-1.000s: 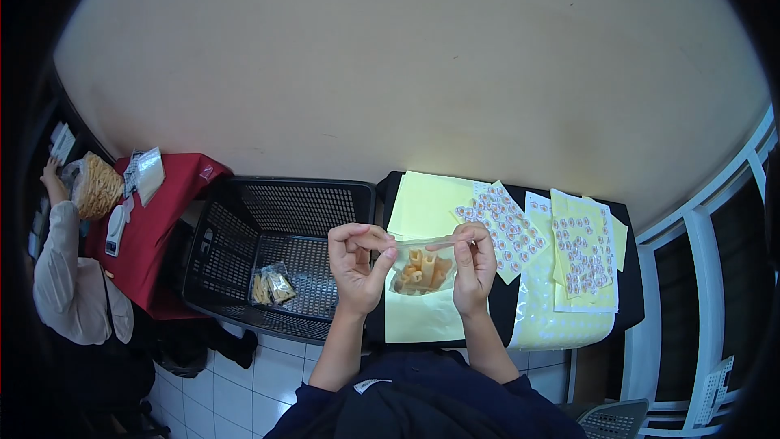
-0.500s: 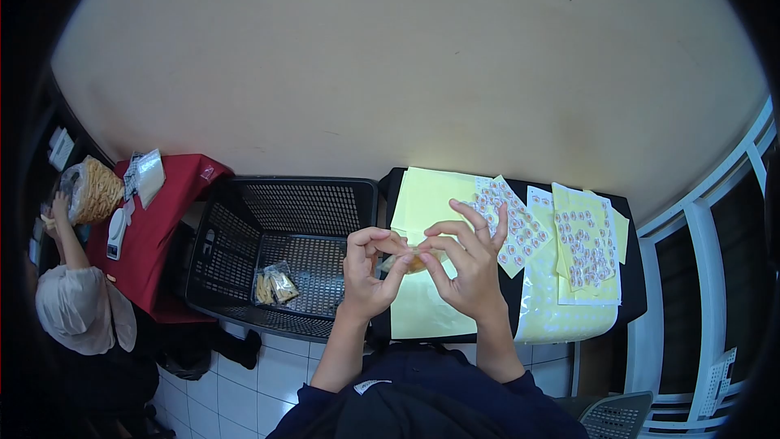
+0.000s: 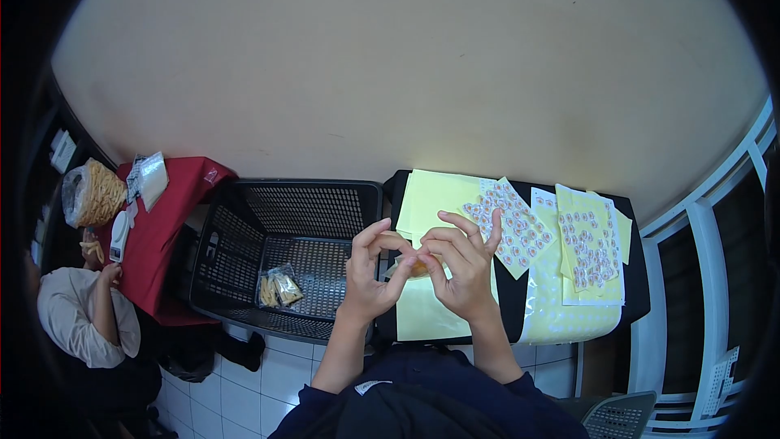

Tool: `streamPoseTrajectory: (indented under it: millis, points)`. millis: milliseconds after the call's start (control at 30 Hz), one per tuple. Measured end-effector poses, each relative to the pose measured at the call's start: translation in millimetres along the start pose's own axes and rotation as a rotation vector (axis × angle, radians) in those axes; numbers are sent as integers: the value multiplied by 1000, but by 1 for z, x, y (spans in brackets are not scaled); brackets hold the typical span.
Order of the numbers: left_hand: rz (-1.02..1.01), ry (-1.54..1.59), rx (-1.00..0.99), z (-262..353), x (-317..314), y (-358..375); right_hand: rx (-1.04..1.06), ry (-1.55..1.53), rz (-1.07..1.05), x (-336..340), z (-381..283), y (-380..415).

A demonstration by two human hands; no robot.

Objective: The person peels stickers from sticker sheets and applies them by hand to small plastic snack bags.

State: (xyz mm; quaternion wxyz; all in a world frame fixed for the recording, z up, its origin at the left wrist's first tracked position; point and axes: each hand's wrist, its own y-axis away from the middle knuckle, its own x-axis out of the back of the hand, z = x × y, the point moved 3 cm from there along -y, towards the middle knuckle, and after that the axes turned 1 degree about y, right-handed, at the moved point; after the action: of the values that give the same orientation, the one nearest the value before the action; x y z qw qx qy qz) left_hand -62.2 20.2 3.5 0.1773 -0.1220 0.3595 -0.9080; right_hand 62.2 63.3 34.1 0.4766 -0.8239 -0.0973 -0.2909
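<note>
My left hand [image 3: 372, 278] and my right hand [image 3: 465, 275] meet above the yellow sheets. Between their fingertips is a small clear bag of snacks [image 3: 419, 269], orange-brown inside, pinched along its upper edge. Both thumbs press against the index fingers there, while the other fingers of my right hand stick up. My hands cover part of the bag. Below it lies a plain yellow sheet [image 3: 439, 321], and to the right a sheet of round stickers [image 3: 510, 228] rests at an angle.
A black plastic basket [image 3: 284, 183] with several snack packets [image 3: 279, 286] stands left. More sticker sheets [image 3: 591, 248] cover the table's right side. Farther left, a co-worker [image 3: 85, 317] sits by a red-covered table [image 3: 154, 264] with a big bag of snack sticks [image 3: 96, 193] and a white scale [image 3: 120, 236].
My fingertips have drawn closer together over the bag's top edge. The co-worker's hands have moved down from the big snack bag toward their body. The view has shifted slightly.
</note>
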Motion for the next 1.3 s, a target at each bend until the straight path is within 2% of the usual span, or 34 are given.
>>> streamPoseTrajectory:
  millis: [167,433,567,1033,1300]
  points:
    - [23,-96,-71,3,3,1,6,-2,22,-4,-1,0]
    - [14,-52,22,-1,5,2,3,8,37,-7,2,3]
    - [36,-62,-25,-3,9,-1,13,51,-4,-6,6,2]
    - [26,33,132,-8,18,4,60,146,-88,12,26,6]
    - [67,55,111,-6,17,3,88,189,-74,24,31,6]
